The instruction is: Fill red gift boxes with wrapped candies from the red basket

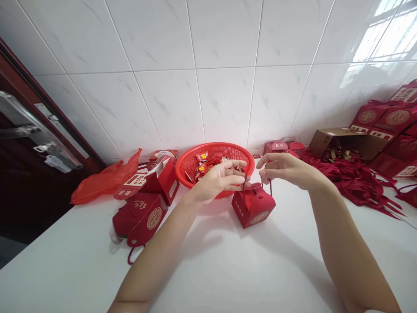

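A small red gift box with gold print stands upright on the white table, its top flaps folded together. Dark red cord rises from both sides of it. My left hand is above the box's left side, thumb and fingers closed on the cord there. At the other side my right hand pinches the cord end over the box's right edge. Just behind the left hand, a red plastic basket holds several wrapped candies.
Red boxes and a red plastic bag lie left. Right are a pile of dark red ribbons, an open cardboard box and stacked red boxes. A tiled wall stands behind; a door is at far left.
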Demonstrator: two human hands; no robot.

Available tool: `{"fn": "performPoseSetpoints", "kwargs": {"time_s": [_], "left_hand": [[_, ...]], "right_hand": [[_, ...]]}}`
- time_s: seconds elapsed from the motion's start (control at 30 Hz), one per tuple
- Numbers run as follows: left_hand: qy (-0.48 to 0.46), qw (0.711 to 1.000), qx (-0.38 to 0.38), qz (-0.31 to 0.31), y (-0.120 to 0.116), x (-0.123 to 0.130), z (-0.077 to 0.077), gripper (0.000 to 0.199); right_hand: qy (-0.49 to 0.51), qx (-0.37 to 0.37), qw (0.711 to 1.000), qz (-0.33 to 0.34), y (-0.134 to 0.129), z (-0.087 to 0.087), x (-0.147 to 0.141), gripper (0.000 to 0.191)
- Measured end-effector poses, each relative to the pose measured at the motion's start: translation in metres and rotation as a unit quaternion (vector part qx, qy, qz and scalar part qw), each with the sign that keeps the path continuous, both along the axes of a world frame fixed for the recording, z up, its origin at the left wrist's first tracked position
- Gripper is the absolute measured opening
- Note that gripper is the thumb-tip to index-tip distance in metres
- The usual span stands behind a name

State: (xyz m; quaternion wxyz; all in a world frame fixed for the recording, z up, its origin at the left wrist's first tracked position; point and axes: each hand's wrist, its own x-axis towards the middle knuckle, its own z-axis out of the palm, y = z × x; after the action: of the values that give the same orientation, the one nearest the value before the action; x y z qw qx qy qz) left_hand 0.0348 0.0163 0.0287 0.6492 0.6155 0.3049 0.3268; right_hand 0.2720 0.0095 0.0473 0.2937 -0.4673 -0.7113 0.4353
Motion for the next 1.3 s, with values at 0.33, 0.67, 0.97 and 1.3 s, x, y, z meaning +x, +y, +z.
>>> {"fn": "performPoseSetpoints", "kwargs": {"time_s": [0.33,0.67,0.97,1.3], "left_hand": [[0.034,0.992,0.102,-0.07,-0.022,0.001,0.003,0.074],[0.135,0.963,0.234,0.025,-0.007,0.007,-0.013,0.044],[0.174,0.954,0.171,-0.174,0.006,0.045,-0.082,0.027],[0.126,0.985,0.036,-0.114,0.0,0.068,-0.147,0.019]], "right_hand": [[-0.102,0.069,0.991,-0.054,-0.013,-0.01,-0.036,0.022],[-0.049,0.122,0.974,-0.184,-0.009,0.008,0.008,0.02],[0.046,0.144,0.919,-0.364,0.014,-0.011,0.099,0.023],[-0.099,0.124,0.857,-0.49,0.048,-0.051,0.145,0.019]]}}
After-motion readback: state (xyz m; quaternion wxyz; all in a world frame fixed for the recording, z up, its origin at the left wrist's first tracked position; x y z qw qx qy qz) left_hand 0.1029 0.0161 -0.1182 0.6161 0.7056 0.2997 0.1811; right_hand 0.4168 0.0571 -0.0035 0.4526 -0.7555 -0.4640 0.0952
